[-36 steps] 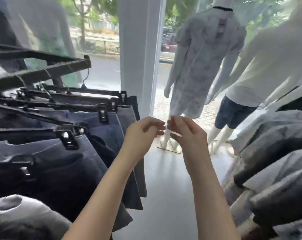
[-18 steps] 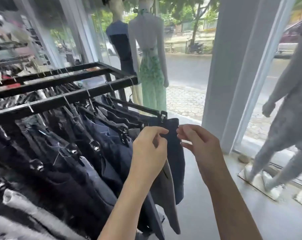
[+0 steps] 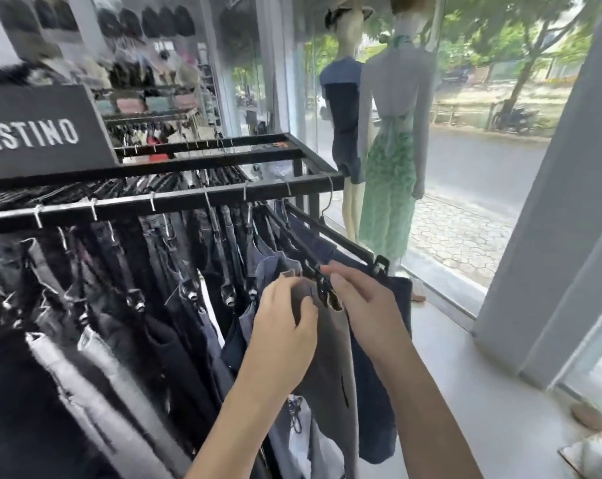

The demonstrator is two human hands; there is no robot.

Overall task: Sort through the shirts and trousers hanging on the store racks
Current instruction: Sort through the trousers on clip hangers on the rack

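**Desk:** Clothing shop, beside the street window. What's nearest?

**Photographer:** Two bare forearms. The left hand (image 3: pixel 285 326) curls its fingers round the waistband of grey trousers (image 3: pixel 332 361). The right hand (image 3: pixel 365 305) pinches the black clip hanger (image 3: pixel 323 288) that carries them.

**Desk:** Where do they hang?

**Photographer:** At the window end of a black rack (image 3: pixel 189 201), with dark jeans (image 3: pixel 147 288) packed to the left and navy trousers (image 3: pixel 401 299) just behind. Beyond, two mannequins (image 3: pixel 389 167) stand at the glass, one in a green dress, with street and trees outside.
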